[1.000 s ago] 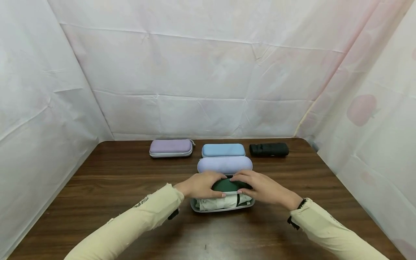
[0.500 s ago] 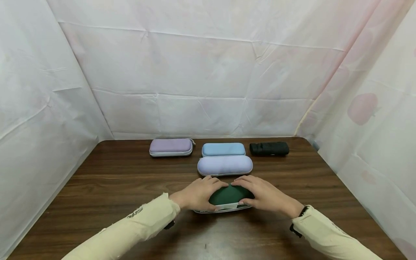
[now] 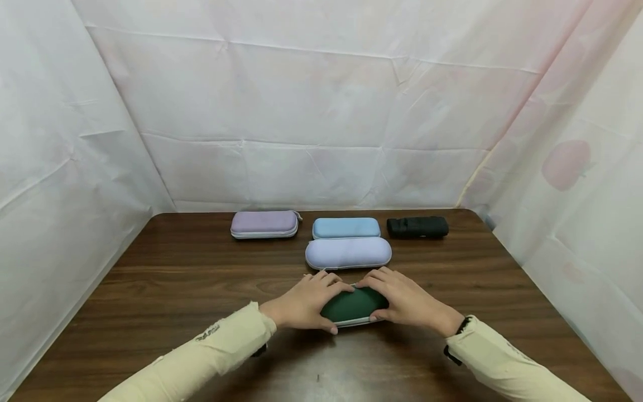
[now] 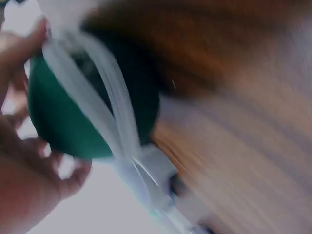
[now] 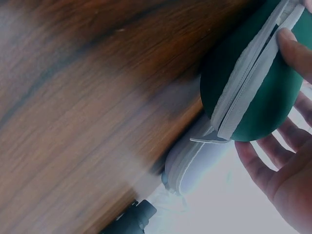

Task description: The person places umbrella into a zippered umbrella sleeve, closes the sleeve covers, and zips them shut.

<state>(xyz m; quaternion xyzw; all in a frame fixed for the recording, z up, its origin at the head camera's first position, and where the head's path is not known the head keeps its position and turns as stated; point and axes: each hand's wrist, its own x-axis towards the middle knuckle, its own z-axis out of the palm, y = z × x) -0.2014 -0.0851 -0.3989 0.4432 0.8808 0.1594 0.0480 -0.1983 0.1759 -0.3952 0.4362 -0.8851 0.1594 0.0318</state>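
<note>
A dark green zip case (image 3: 354,305) lies near the middle of the table with its lid down. My left hand (image 3: 303,301) grips its left end, thumb at the front seam and fingers over the top and back. The right end is gripped the same way by my right hand (image 3: 409,298). In the left wrist view, the pale zipper bands (image 4: 100,92) stand slightly apart, so the case is unzipped there. The right wrist view shows my right thumb (image 5: 295,51) pressed along the lid's zipper edge. What the case contains is hidden now.
Behind the green case lies a lavender case (image 3: 348,253), with a light blue case (image 3: 346,228) just beyond. A purple case (image 3: 264,223) is at the back left and a black rolled bundle (image 3: 418,227) at the back right. White sheeting (image 3: 311,111) surrounds the table (image 3: 166,312).
Both hands have brought the green lid forward and down over the case. The white folded cloth-like thing with a black band, visible inside earlier, is now covered.
</note>
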